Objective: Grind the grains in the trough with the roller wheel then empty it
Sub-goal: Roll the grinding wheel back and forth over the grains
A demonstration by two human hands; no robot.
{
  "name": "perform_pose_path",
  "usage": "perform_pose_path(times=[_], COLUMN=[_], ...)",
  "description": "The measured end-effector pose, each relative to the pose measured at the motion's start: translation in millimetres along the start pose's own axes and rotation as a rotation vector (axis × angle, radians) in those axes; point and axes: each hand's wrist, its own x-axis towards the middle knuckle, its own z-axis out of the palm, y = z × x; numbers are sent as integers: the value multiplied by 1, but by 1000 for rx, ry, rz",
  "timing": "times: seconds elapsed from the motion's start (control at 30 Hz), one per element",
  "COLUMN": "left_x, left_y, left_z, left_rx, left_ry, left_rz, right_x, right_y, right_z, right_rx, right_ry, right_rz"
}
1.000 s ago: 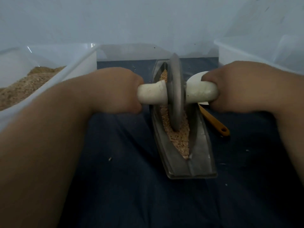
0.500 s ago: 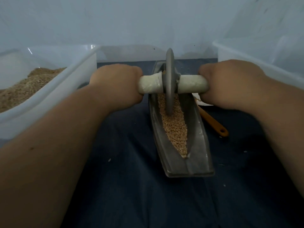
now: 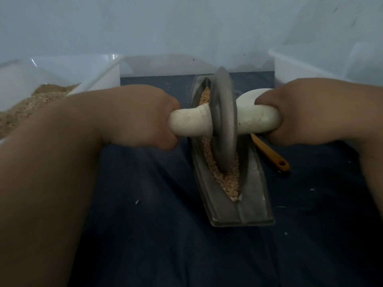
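Widest under everything is the dark cloth [image 3: 145, 235]; outboard of my left fist a clear bin [image 3: 99, 73] holds tan meal [image 3: 31, 104], and outboard of my right fist stands a second bin [image 3: 300, 67], its contents hidden from me.

My left hand [image 3: 141, 117] and right hand [image 3: 306, 108] are each curled tight round one end of the white axle [image 3: 190, 122]; between the fists the grey wheel [image 3: 224, 121] stands on edge, its low rim sunk in the grains [image 3: 228, 181].

The trough [image 3: 255, 183] lies straight under the grip, running away from me; the grains fill its groove from beyond the wheel to the near tip.

Just under my right fist a scoop [image 3: 269, 152] lies on the cloth beside the trough, its orange handle pointing outward.

I judge this mid-grind, emptying not yet due.

Risks: the wheel looks skewed to the groove, so an uneven push from one fist could make it climb the wall and hop out, throwing grains; nothing holds the trough but the wheel's weight, so a hard stroke may slide it on the cloth; a stroke run too near could shove the heap over the tip; a few specks [image 3: 136, 201] already lie loose below my left fist; my right knuckles could clip the scoop.

Writing: none I can read on bins, trough or wheel.
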Motion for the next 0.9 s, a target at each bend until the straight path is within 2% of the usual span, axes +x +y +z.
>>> perform_pose_path(times=[0.07, 0.17, 0.2, 0.33, 0.43, 0.5, 0.63, 0.73, 0.8, 0.9], left_x=[14, 40, 45, 49, 43, 36, 8, -14, -18, -9], left_y=[1, 1, 1, -3, -3, -4, -3, 1, 0, -5], left_z=[15, 34, 39, 44, 40, 33, 11, -8, -15, -11], left_rx=[42, 182, 212, 258, 246, 232, 125, -74, -240, -403], left_ry=[210, 570, 631, 731, 620, 463, 83, -154, -251, -239], left_rz=[-58, -175, -186, -146, -166, -169, -46, 32, 92, 135], right_x=[6, 23, 28, 28, 18, 7, -20, -33, -36, -31], right_y=[1, 1, 0, 1, 1, -1, -10, -11, -10, -10], right_z=[5, 21, 26, 30, 23, 13, -17, -40, -49, -46], right_rx=[-5, -68, -92, -81, 3, 36, 61, 158, 236, 283], right_ry=[30, 286, 354, 361, 291, 220, 3, -135, -222, -220], right_rz=[63, 199, 218, 240, 194, 143, 30, -55, -81, -85])
